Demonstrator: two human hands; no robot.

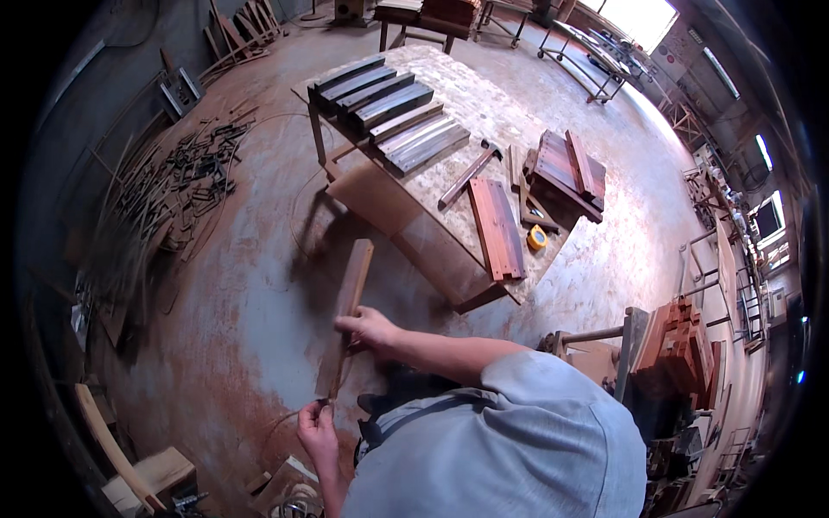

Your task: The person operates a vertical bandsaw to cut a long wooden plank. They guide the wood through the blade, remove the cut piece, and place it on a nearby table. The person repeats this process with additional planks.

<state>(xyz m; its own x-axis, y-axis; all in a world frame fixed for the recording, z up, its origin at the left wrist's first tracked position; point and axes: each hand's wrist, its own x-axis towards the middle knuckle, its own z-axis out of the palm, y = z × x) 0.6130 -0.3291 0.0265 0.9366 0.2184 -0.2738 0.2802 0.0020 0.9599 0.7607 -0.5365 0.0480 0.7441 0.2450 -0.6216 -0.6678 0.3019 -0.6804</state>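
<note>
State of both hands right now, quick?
Right hand: closed, holding the wooden plank.
Left hand: at the plank's lower end; can't tell if it grips.

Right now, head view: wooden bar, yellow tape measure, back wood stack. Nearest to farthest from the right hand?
1. Wooden bar: in the right hand.
2. Yellow tape measure: to the right, on the worktable.
3. Back wood stack: beyond the worktable, picture top.
</note>
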